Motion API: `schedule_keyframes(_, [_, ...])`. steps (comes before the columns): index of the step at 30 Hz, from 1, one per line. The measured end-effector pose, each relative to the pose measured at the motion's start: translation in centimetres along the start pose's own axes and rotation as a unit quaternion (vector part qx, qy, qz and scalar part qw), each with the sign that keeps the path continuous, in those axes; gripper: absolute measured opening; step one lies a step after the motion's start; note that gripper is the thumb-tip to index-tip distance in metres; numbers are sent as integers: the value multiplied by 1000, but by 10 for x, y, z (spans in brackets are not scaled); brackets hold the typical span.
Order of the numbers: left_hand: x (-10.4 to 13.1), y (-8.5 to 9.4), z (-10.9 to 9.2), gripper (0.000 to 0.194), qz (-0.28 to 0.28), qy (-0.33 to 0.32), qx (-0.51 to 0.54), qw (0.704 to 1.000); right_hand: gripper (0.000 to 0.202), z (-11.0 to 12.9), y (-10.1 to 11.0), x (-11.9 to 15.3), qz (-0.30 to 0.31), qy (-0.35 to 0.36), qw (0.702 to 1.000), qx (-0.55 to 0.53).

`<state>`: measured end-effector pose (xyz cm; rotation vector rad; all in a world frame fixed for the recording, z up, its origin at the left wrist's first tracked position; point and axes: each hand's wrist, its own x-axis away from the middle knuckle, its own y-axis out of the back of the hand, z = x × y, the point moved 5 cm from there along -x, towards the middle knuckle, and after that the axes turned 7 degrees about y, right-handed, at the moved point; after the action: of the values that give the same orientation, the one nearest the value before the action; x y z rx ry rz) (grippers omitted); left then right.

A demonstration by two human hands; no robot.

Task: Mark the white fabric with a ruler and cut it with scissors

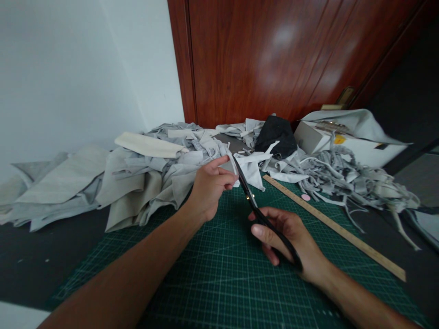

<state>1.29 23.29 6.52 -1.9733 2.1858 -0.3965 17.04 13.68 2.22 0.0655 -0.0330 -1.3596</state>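
Observation:
My right hand (283,235) is wrapped round the handles of black scissors (253,203), whose blades point up and away to the left. Between the fingers of my left hand (214,187) is a narrow white fabric strip (232,165), pinched near the scissor tips. The blades lie right beside the strip; whether they touch it or cut into it I cannot tell. Under both hands spreads a green cutting mat (206,274) with a printed grid. White fabric pieces (252,170) lie just beyond the blades.
Grey and cream fabric pieces (133,192) are heaped on the left. A wooden ruler (336,226) lies slantwise on the right, near a pink disc (305,197) and tangled grey strips (363,178). Behind stand a white box (363,148), a black cloth bundle (276,136) and a wooden door (274,59).

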Motion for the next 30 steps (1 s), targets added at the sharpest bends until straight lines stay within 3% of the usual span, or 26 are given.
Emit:
schedule_keyframes(7, [-1, -1, -2, 79, 11, -1, -1, 1000, 75, 2, -1, -1, 4, -8, 1000, 12])
schedule_keyframes(21, [-3, 3, -4, 76, 16, -13, 9, 1000, 73, 1, -2, 0, 18, -1, 1000, 11])
schedule_keyframes(30, [-3, 0, -6, 127, 64, -67, 22, 995, 72, 2, 3, 1, 23, 6, 1000, 12])
